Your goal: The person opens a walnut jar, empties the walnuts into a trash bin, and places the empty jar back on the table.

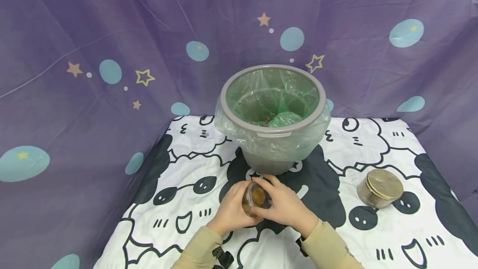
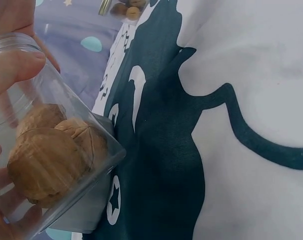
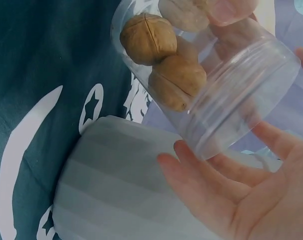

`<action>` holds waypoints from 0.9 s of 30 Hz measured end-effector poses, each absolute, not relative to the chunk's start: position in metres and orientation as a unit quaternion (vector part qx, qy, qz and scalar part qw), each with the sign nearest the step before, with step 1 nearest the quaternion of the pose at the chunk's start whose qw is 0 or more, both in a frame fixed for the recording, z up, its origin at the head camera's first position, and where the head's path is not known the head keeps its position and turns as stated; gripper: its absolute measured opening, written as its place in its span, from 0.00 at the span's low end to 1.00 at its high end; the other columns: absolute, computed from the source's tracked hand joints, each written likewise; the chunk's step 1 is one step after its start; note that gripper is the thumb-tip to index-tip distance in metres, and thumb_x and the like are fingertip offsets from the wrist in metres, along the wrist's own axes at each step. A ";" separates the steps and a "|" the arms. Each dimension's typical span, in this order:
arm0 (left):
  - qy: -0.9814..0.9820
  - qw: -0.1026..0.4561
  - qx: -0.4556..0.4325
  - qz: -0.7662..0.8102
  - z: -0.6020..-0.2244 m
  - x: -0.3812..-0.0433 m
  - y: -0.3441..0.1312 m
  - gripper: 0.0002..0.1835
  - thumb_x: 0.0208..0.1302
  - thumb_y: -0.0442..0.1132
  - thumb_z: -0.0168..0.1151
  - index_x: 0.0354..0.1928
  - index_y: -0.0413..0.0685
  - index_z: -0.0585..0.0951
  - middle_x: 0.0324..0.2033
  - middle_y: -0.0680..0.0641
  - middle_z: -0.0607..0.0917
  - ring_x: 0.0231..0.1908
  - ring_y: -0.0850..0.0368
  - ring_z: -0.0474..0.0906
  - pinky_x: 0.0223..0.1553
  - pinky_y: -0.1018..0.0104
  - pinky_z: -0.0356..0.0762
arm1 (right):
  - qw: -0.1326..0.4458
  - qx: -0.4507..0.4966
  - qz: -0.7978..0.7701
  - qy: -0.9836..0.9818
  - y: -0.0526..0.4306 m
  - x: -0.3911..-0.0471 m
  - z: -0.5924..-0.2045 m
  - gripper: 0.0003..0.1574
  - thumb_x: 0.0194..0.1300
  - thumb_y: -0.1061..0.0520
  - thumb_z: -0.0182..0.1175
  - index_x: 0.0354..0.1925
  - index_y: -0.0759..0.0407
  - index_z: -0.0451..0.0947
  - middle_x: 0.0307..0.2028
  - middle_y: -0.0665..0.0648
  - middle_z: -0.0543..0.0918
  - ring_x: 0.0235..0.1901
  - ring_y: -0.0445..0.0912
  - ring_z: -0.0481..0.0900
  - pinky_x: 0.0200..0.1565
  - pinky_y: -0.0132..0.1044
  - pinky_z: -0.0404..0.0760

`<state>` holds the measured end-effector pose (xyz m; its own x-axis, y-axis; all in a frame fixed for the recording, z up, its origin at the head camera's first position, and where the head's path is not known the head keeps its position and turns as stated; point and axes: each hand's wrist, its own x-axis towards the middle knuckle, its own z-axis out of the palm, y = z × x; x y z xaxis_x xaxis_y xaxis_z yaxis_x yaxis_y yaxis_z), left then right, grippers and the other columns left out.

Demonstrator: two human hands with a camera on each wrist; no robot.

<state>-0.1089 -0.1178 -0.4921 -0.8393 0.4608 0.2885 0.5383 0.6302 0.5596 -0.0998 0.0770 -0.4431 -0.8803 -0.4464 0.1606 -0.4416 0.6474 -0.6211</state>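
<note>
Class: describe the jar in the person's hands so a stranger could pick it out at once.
Start at the grey bin lined with a plastic bag. Just in front of it, both hands hold a clear jar of walnuts. Unlike the gold-lidded jar to the right, it is tilted and lidless.

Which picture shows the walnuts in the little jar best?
The left wrist view: the walnuts fill the clear jar up close, shells sharp. The right wrist view shows walnuts too, partly cut off. The head view shows only a brown blur between the hands.

Staged tabletop booth: purple starry backdrop [image 1: 93, 32], cartoon cloth [image 1: 373, 235]
</note>
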 end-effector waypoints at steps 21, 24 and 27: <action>-0.903 0.062 -0.286 -0.315 -0.493 -0.108 -0.117 0.52 0.35 0.52 0.80 0.64 0.47 0.65 0.58 0.46 0.73 0.58 0.50 0.69 0.56 0.52 0.74 | -0.014 -0.410 -0.336 0.848 0.087 -0.105 -0.444 0.51 0.37 0.66 0.72 0.64 0.54 0.69 0.67 0.62 0.63 0.65 0.61 0.62 0.53 0.46 0.79; -0.902 0.061 -0.286 -0.317 -0.493 -0.108 -0.118 0.52 0.35 0.52 0.80 0.65 0.48 0.64 0.58 0.46 0.72 0.58 0.50 0.69 0.56 0.52 0.74 | -0.018 -0.425 -0.340 0.839 0.087 -0.106 -0.444 0.51 0.38 0.65 0.73 0.64 0.54 0.68 0.67 0.62 0.62 0.66 0.62 0.60 0.57 0.51 0.76; -0.902 0.068 -0.287 -0.316 -0.494 -0.109 -0.117 0.51 0.36 0.52 0.79 0.64 0.48 0.65 0.57 0.47 0.73 0.58 0.51 0.70 0.57 0.53 0.74 | -0.020 -0.404 -0.354 0.843 0.088 -0.106 -0.443 0.49 0.45 0.57 0.75 0.65 0.53 0.67 0.67 0.62 0.62 0.66 0.61 0.61 0.56 0.53 0.75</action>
